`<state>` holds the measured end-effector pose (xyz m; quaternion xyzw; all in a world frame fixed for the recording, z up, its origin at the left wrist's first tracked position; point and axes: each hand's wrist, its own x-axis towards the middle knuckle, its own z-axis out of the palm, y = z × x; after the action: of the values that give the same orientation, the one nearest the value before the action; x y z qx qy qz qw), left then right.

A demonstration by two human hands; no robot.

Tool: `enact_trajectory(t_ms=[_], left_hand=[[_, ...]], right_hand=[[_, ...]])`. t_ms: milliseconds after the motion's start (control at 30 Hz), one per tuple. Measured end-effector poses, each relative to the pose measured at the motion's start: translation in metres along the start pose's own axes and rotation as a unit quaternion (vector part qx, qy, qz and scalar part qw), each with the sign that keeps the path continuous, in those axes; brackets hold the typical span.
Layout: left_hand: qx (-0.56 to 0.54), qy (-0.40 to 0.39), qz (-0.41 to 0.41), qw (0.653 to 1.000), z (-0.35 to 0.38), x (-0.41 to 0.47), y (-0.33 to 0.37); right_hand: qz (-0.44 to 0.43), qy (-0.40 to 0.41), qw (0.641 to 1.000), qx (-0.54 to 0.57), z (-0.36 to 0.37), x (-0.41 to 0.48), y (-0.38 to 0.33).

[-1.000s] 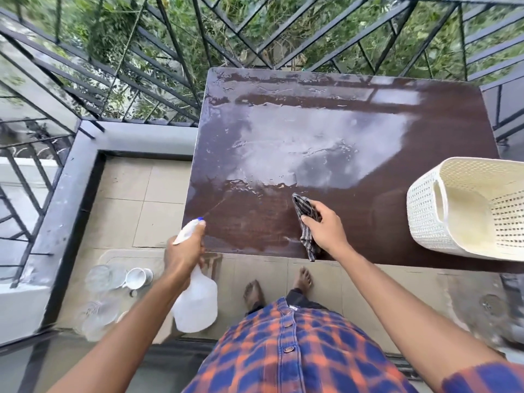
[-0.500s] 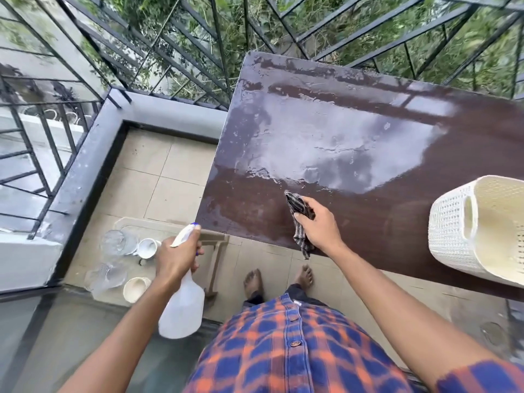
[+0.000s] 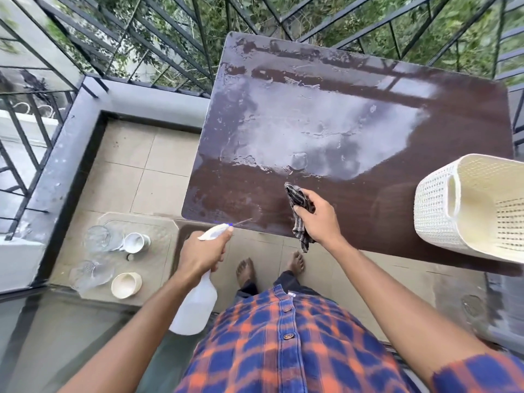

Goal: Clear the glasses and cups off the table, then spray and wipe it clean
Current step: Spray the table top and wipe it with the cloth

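The dark brown table (image 3: 354, 89) is wet, with a wide glossy patch across its middle. My left hand (image 3: 200, 252) grips a white spray bottle (image 3: 195, 304) just off the table's near edge, its nozzle aimed at the near left corner and a thin jet leaving it. My right hand (image 3: 319, 219) holds a dark checked cloth (image 3: 297, 211) that hangs over the near edge of the table. Two clear glasses (image 3: 97, 238) and two white cups (image 3: 136, 243) stand on a tray (image 3: 158, 231) on the floor to the left.
A cream perforated basket (image 3: 465, 205) sits on the table's right end, overhanging the near edge. Black metal railings (image 3: 158, 38) run behind and to the left of the table. My bare feet (image 3: 246, 272) stand on the tiled floor close to the table.
My left hand has swung the spray bottle right and up toward the table's near left corner and a jet now shows. My right hand still holds the cloth at the near edge.
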<state>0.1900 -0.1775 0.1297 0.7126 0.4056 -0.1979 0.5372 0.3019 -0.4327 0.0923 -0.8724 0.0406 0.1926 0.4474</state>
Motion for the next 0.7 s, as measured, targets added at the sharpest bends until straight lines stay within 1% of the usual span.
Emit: enact_trajectory(t_ms=[100,200,300,400,467,567,700], left_hand=[[0.015,-0.019,0.02,0.999,0.016,0.0,0.008],[0.06,-0.073,0.029,0.995,0.033,-0.004,0.016],[0.078,-0.081,0.034,0.993,0.048,-0.007,0.019],[0.068,-0.084,0.035,0.994,0.056,-0.008,0.023],[0.087,-0.09,0.033,0.992,0.06,-0.007,0.025],[0.115,-0.094,0.047,0.988,0.062,-0.008,0.027],[0.094,-0.09,0.05,0.99,0.058,-0.007,0.032]], right_hand=[[0.013,0.026,1.0,0.011,-0.011,-0.004,0.005],[0.029,0.051,0.998,0.018,-0.02,-0.009,0.01],[0.037,0.075,0.996,0.018,-0.028,-0.012,0.019],[0.046,0.096,0.994,0.012,-0.033,-0.016,0.023],[0.051,0.118,0.992,0.006,-0.034,-0.018,0.026],[0.04,0.146,0.988,-0.039,-0.032,-0.014,0.035],[0.035,0.095,0.982,-0.159,-0.018,-0.013,0.041]])
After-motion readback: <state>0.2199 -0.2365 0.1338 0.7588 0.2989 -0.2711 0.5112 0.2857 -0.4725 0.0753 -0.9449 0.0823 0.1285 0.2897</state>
